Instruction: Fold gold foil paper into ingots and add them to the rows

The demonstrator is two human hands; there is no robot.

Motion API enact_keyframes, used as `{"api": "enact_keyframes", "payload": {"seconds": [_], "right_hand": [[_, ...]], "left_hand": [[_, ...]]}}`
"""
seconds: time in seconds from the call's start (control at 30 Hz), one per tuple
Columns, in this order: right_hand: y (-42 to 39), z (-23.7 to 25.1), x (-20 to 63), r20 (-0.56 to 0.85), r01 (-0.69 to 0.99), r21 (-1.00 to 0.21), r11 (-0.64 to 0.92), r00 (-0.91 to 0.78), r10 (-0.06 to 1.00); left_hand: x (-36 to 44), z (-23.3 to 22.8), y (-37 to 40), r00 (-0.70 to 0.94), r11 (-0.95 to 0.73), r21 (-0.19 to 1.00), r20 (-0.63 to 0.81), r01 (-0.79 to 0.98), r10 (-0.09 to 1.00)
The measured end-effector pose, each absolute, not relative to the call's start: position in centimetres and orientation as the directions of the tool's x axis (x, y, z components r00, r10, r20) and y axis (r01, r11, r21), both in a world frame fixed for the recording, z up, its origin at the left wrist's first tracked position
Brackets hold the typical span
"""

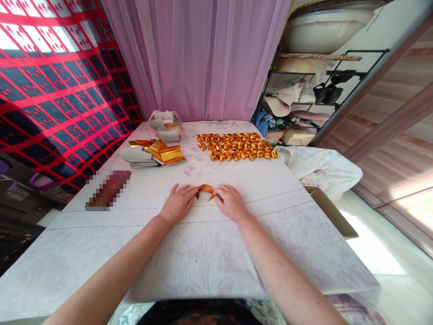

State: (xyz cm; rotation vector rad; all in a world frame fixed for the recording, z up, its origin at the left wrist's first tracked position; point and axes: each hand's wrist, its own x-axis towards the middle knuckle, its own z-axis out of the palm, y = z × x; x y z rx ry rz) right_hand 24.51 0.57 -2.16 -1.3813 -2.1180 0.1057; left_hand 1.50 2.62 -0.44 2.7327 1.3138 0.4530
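Head view, only feed I have: both my hands are down flat on the white floral tablecloth (209, 253), working one small gold foil paper piece (205, 189). Left hand (177, 204) lies palm-down just left of the piece, fingers stretched and pressing its left edge; not clenched, more a flat pin than a grip. Right hand (230, 201) sits just right of the piece, fingertips pinching or pressing its right corner; I can't tell which, since the fingers cover the contact. The piece lies between the two hands, touching both, partly folded, orange-gold side up with a white patch showing under it. Taking that piece as landmark: beyond it and slightly right, well apart, sits a batch of folded gold foil ingots (237, 146) laid in tight rows. Beyond it to the left, a stack of gold foil sheets (167, 153) rests on a pile of white paper (137, 157). Further back on that side, a clear plastic bag (167, 125) with more paper inside. Left of the piece, near the table edge, a blurred-out reddish object (108, 190); can't identify it. Behind everything hangs a pink sheer curtain (199, 54). Far right of the piece, off the table, a crumpled white plastic bag (321, 169) and a metal shelf rack (304, 90) with shoes and hats.
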Motion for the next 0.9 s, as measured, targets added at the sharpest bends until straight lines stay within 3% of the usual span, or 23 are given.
{"api": "enact_keyframes", "payload": {"seconds": [0.27, 0.57, 0.9], "right_hand": [[0.7, -1.4, 25.0, 0.413, 0.774, -0.356, 0.523, -0.372, 0.831], [1.9, -0.8, 26.0, 0.382, 0.735, -0.290, 0.612, -0.498, 0.779], [1.8, -1.0, 25.6, 0.375, 0.723, -0.392, 0.570, -0.440, 0.816]], "left_hand": [[1.3, 0.1, 3.4, 0.637, -0.671, 0.209, 0.211, 0.712, 0.742], [0.5, 1.4, 7.1, 0.798, -0.810, 0.189, 0.155, 0.555, 0.582], [1.2, 0.1, 5.3, 0.678, -0.740, 0.252, 0.297, 0.624, 0.673]]}}
